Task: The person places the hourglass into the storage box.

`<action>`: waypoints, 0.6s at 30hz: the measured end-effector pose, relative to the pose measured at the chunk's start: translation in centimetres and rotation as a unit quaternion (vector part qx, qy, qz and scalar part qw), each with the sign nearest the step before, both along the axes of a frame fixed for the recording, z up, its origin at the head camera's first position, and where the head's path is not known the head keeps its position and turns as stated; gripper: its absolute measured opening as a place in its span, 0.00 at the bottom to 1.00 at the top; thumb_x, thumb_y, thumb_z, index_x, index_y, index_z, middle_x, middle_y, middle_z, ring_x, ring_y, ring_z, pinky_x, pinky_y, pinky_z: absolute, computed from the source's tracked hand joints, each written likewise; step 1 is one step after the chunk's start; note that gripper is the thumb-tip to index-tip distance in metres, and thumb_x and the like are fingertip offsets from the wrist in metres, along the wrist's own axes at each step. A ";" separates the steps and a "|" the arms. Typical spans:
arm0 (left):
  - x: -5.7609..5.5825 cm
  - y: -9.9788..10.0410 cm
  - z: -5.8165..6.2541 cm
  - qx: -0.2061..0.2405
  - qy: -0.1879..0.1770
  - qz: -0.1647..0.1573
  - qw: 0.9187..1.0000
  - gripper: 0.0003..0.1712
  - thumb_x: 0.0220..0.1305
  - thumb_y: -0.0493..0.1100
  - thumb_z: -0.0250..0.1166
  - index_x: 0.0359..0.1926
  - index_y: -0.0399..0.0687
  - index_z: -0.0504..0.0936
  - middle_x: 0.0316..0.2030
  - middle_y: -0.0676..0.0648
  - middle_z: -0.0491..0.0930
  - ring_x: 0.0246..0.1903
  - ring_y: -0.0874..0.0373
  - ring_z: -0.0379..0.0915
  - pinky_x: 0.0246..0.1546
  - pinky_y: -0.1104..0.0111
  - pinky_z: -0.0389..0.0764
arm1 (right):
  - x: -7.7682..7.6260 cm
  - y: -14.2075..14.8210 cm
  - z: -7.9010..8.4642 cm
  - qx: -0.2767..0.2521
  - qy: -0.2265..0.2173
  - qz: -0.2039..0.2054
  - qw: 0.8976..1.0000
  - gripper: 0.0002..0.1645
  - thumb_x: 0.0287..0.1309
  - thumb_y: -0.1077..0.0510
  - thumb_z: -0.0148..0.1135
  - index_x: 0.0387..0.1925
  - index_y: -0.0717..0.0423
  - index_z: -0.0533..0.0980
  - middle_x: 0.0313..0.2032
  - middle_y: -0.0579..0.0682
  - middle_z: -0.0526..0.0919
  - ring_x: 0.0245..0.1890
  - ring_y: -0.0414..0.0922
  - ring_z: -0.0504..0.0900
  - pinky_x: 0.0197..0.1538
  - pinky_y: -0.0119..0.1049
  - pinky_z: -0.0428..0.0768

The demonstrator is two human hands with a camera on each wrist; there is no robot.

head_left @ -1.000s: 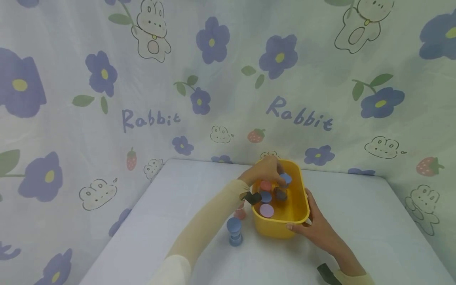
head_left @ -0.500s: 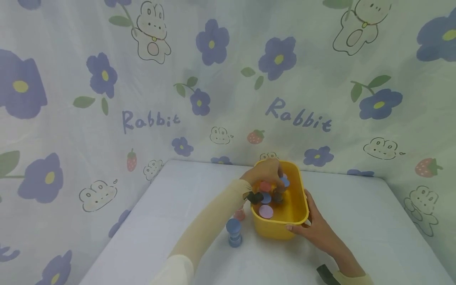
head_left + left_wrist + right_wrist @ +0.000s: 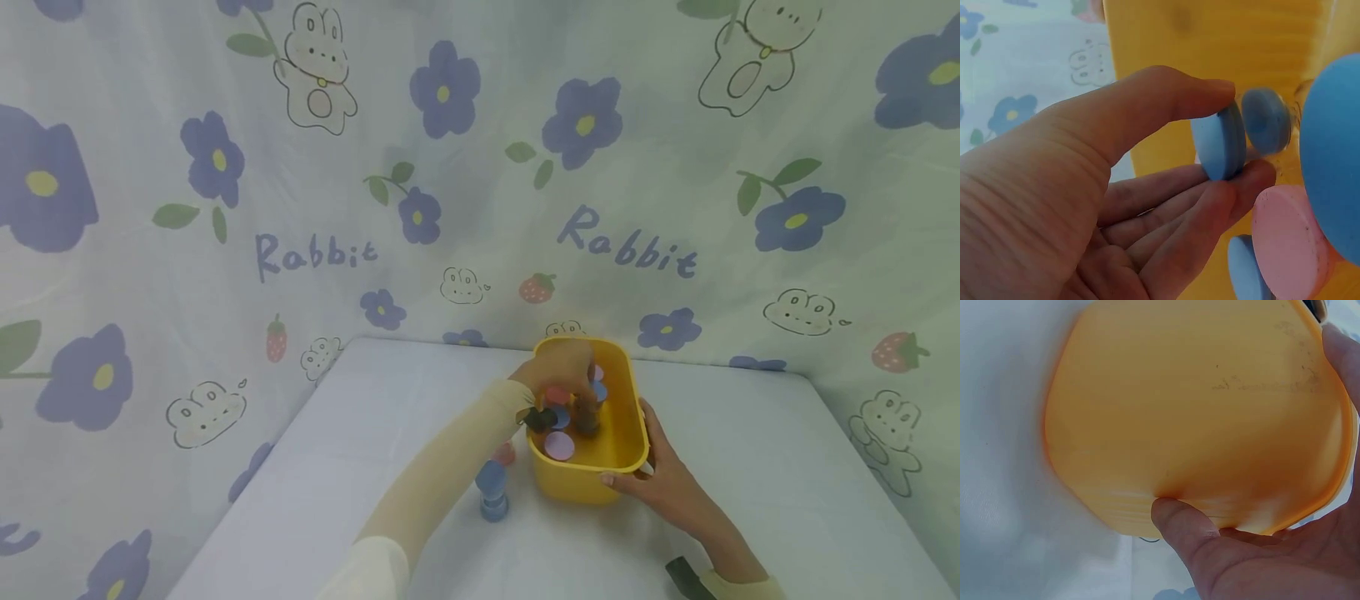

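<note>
A yellow bin point(image 3: 577, 479) stands on the table, several sand timers inside it. My left hand point(image 3: 564, 367) reaches down into the bin. In the left wrist view, its thumb and fingers pinch the blue end cap of a sand timer point(image 3: 1219, 147); the rest of that timer is mostly hidden. Close by in the bin are a pink-capped timer point(image 3: 1286, 240) and a large blue cap point(image 3: 1338, 156). My right hand point(image 3: 667, 479) grips the bin's near right corner. In the right wrist view, its thumb point(image 3: 1179, 519) presses against the yellow wall.
Left of the bin, a blue sand timer point(image 3: 492, 492) stands upright on the white table point(image 3: 750, 467). A pink timer point(image 3: 505, 454) stands behind it, partly covered by the left forearm. A printed curtain point(image 3: 480, 208) hangs behind the table.
My left hand has moved slightly lower in the bin with the pinched timer. The right hand keeps its grip on the bin, which stays in place.
</note>
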State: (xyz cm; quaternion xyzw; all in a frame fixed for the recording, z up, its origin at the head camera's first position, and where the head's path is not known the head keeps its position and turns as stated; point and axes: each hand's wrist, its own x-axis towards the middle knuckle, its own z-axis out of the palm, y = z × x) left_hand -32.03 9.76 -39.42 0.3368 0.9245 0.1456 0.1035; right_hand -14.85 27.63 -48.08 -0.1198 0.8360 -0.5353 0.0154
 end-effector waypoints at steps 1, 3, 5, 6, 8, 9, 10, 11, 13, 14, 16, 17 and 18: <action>0.1 0.0 0.0 0.000 -0.003 -0.002 1.000 0.17 0.45 0.53 0.84 0.20 0.55 0.82 0.17 0.56 0.80 0.17 0.62 0.70 0.18 0.73 0.70 | 0.0 0.0 0.0 0.000 0.001 0.000 1.000 0.70 0.61 0.48 0.73 0.83 0.37 0.29 0.83 0.60 0.41 0.78 0.69 0.57 0.68 0.66 0.74; 0.3 0.0 0.1 -0.001 -0.014 -0.006 1.000 0.17 0.46 0.51 0.84 0.19 0.53 0.82 0.18 0.54 0.81 0.16 0.62 0.69 0.17 0.72 0.70 | 0.0 0.0 0.0 -0.001 0.001 0.000 1.000 0.70 0.61 0.48 0.73 0.83 0.36 0.29 0.83 0.60 0.41 0.78 0.69 0.58 0.68 0.66 0.74; 0.4 0.0 0.1 0.001 -0.026 -0.012 1.000 0.17 0.45 0.49 0.84 0.19 0.52 0.83 0.20 0.51 0.83 0.15 0.62 0.68 0.16 0.73 0.69 | -0.1 0.0 0.0 0.000 0.000 -0.001 1.000 0.70 0.61 0.48 0.74 0.82 0.35 0.29 0.83 0.60 0.41 0.77 0.68 0.58 0.68 0.66 0.74; 0.5 0.0 0.2 0.001 -0.031 -0.015 0.999 0.17 0.46 0.48 0.84 0.18 0.51 0.82 0.20 0.50 0.84 0.15 0.63 0.67 0.15 0.73 0.68 | -0.1 0.1 -0.1 0.002 -0.001 -0.002 1.000 0.71 0.61 0.48 0.74 0.82 0.35 0.29 0.83 0.60 0.41 0.77 0.68 0.58 0.68 0.65 0.74; 0.6 0.0 0.3 0.001 -0.038 -0.022 0.999 0.16 0.46 0.45 0.84 0.18 0.48 0.83 0.22 0.46 0.85 0.14 0.63 0.66 0.14 0.74 0.66 | -0.1 0.1 -0.1 0.003 -0.003 -0.004 1.000 0.71 0.61 0.47 0.74 0.82 0.34 0.28 0.83 0.60 0.41 0.78 0.68 0.58 0.68 0.65 0.74; 0.7 0.0 0.4 0.002 -0.040 -0.023 0.999 0.15 0.46 0.44 0.83 0.19 0.48 0.83 0.22 0.46 0.86 0.14 0.63 0.66 0.14 0.74 0.67 | -0.1 0.1 -0.2 0.004 -0.004 -0.004 1.000 0.71 0.61 0.47 0.74 0.82 0.34 0.28 0.83 0.60 0.40 0.78 0.68 0.58 0.68 0.65 0.74; 0.7 0.0 0.5 0.002 -0.040 -0.025 0.999 0.14 0.46 0.43 0.83 0.19 0.47 0.84 0.22 0.46 0.86 0.14 0.63 0.66 0.14 0.74 0.67 | -0.1 0.1 -0.2 0.004 -0.004 -0.004 1.000 0.71 0.61 0.47 0.74 0.82 0.34 0.28 0.83 0.60 0.40 0.78 0.69 0.57 0.68 0.65 0.74; 0.8 0.0 0.6 0.003 -0.041 -0.025 0.999 0.14 0.46 0.43 0.83 0.19 0.47 0.84 0.22 0.46 0.85 0.14 0.63 0.66 0.14 0.74 0.66 | -0.2 0.1 -0.2 0.005 -0.004 -0.004 1.000 0.71 0.61 0.47 0.74 0.82 0.34 0.28 0.83 0.60 0.39 0.78 0.69 0.57 0.68 0.65 0.74; 1.0 0.0 0.8 -0.002 -0.036 -0.026 0.999 0.13 0.47 0.43 0.83 0.21 0.46 0.85 0.20 0.48 0.84 0.14 0.63 0.66 0.15 0.74 0.67 | -0.2 0.1 -0.2 0.008 -0.004 -0.006 1.000 0.71 0.61 0.47 0.74 0.82 0.35 0.28 0.83 0.60 0.40 0.78 0.69 0.57 0.68 0.65 0.74; 1.1 0.0 0.9 -0.004 -0.033 -0.026 0.999 0.12 0.47 0.43 0.83 0.21 0.47 0.86 0.19 0.50 0.83 0.15 0.63 0.66 0.15 0.74 0.67 | -0.2 0.1 -0.2 0.010 -0.004 -0.007 1.000 0.72 0.61 0.47 0.74 0.82 0.35 0.27 0.83 0.61 0.40 0.78 0.69 0.58 0.68 0.64 0.74; 1.2 0.0 1.0 -0.010 -0.025 -0.024 0.999 0.12 0.47 0.43 0.83 0.21 0.48 0.85 0.18 0.53 0.81 0.16 0.63 0.67 0.16 0.74 0.67 | -0.2 0.1 -0.2 0.013 -0.005 -0.008 1.000 0.72 0.61 0.46 0.74 0.82 0.36 0.27 0.83 0.61 0.41 0.77 0.69 0.58 0.68 0.64 0.74; 1.2 0.0 1.0 -0.013 -0.020 -0.025 0.999 0.13 0.47 0.43 0.83 0.22 0.49 0.85 0.18 0.54 0.80 0.17 0.63 0.67 0.17 0.74 0.67 | -0.2 0.1 -0.2 0.014 -0.005 -0.009 1.000 0.72 0.61 0.46 0.74 0.82 0.36 0.27 0.83 0.61 0.41 0.77 0.68 0.59 0.68 0.64 0.74; 1.2 0.0 1.0 -0.015 -0.016 -0.025 0.999 0.13 0.47 0.44 0.83 0.22 0.51 0.85 0.18 0.55 0.80 0.17 0.63 0.68 0.18 0.74 0.68 | -0.2 0.1 -0.2 0.015 -0.006 -0.009 1.000 0.72 0.61 0.46 0.74 0.82 0.36 0.27 0.83 0.61 0.41 0.77 0.68 0.59 0.68 0.63 0.74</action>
